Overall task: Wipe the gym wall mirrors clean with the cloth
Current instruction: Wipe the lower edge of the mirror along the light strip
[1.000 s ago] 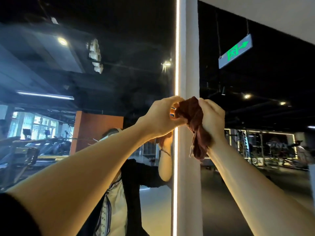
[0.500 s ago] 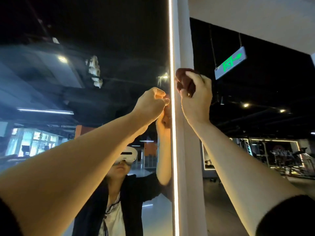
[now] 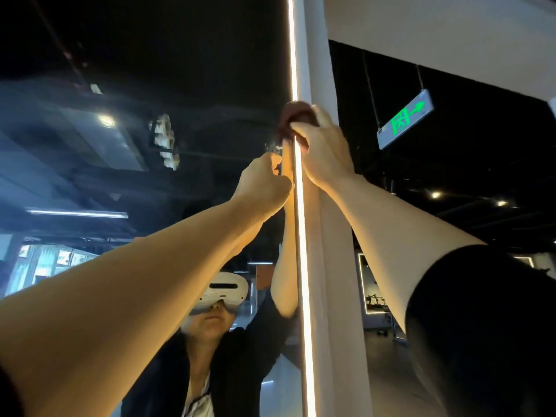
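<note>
Two hands, right (image 3: pixel 323 149) gripping one cloth (image 3: pixel 296 114), left (image 3: pixel 263 183) against one mirror (image 3: pixel 150 115).

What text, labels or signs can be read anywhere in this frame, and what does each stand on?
No readable words.
Hanging exit sign: only a green running-figure pictogram and an arrow, no letters legible.
White headset reflected in the wall mirror: no legible brand mark.
Bright panels at the reflection's far left: too blurred to read.
</note>
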A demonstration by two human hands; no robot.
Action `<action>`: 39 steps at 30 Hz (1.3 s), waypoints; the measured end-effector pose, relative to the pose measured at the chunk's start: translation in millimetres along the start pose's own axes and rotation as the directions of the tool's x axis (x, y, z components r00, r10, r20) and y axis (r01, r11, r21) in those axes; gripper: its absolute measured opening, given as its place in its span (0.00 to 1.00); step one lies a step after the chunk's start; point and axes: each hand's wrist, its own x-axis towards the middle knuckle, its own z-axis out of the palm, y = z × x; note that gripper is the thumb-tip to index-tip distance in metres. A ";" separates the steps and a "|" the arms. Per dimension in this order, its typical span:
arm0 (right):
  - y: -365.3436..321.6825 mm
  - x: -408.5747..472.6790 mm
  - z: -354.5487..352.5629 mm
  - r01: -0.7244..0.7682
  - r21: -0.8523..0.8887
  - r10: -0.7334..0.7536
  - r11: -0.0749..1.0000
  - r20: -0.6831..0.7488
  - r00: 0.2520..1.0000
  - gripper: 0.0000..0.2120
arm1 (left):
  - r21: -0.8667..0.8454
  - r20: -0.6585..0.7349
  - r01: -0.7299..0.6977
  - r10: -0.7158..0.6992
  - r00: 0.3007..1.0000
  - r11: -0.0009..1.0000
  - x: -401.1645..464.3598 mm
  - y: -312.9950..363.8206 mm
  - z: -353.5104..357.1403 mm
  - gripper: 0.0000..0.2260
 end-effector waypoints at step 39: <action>-23.8 -185.6 -18.0 0.037 0.044 -0.035 0.998 -0.024 0.999 0.14 | -0.119 -0.055 0.070 -0.077 0.996 0.990 -134.7 -79.8 48.6 0.25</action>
